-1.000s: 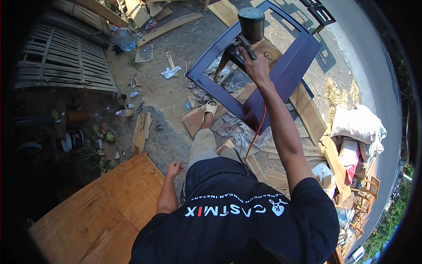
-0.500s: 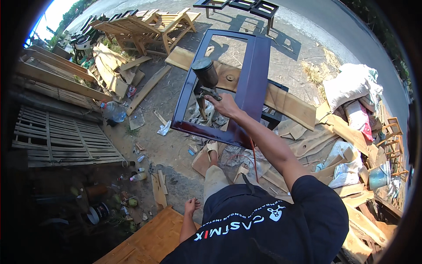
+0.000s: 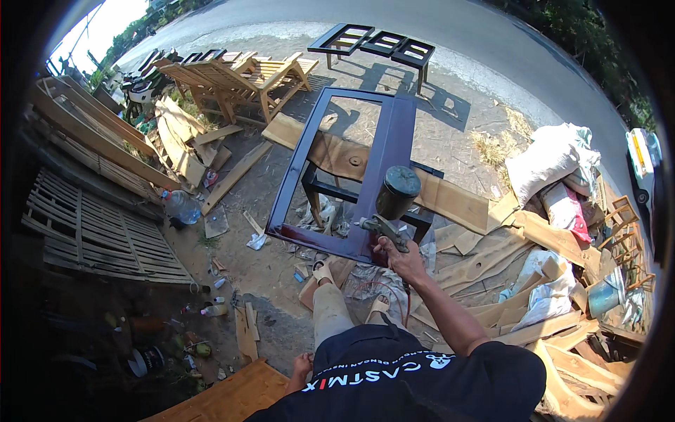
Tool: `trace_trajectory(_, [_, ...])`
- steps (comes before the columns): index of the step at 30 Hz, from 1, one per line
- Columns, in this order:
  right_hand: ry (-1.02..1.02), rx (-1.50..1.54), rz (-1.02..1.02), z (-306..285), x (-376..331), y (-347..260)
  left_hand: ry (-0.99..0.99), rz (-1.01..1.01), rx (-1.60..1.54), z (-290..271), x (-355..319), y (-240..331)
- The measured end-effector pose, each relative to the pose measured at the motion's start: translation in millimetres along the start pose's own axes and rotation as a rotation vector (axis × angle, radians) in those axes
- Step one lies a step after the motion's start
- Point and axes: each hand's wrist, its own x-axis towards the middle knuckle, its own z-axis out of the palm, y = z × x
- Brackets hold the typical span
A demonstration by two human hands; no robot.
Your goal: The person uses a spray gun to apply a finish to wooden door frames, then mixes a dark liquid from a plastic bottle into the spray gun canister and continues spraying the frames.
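My right hand [image 3: 406,259] is wrapped round the handle of a paint spray gun [image 3: 383,231]. A dark cylindrical paint cup [image 3: 399,191] sits on top of the gun. Gun and hand are over the near right corner of a dark reddish-brown wooden frame [image 3: 391,144], which has a large opening and a wide solid side. The frame rests on a wooden plank [image 3: 450,195] laid across a dark stand [image 3: 330,188]. Low beside my body hangs my left hand [image 3: 302,363], small in view, its fingers curled with nothing visible in them.
A red hose [image 3: 408,302] runs down near my right foot. Plank offcuts [image 3: 485,253] and white sacks [image 3: 552,158] lie to the right. Wooden chairs [image 3: 232,77] and dark frames [image 3: 383,42] stand farther off by the road. An orange-brown board [image 3: 225,394] lies nearest my left side.
My right hand has brought the spray gun from over the frame's opening to its near right corner, rightward and closer to me. A white vehicle has appeared on the road at right.
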Motion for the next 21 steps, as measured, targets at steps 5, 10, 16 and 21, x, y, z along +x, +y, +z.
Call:
trace_trajectory(5, [0.008,-0.244,0.078,-19,-72,42,-0.072,0.195,0.345,-9,32,7])
trace_trajectory(10, [-0.012,-0.209,0.064,18,-91,43,0.138,0.053,0.001,-66,110,-13])
trace_trajectory(16, [0.01,-0.302,-0.009,100,-47,54,0.043,0.067,-0.198,-142,198,30])
trace_trajectory(21, [-0.006,-0.339,-0.101,229,18,34,0.08,0.108,-0.329,-264,281,45])
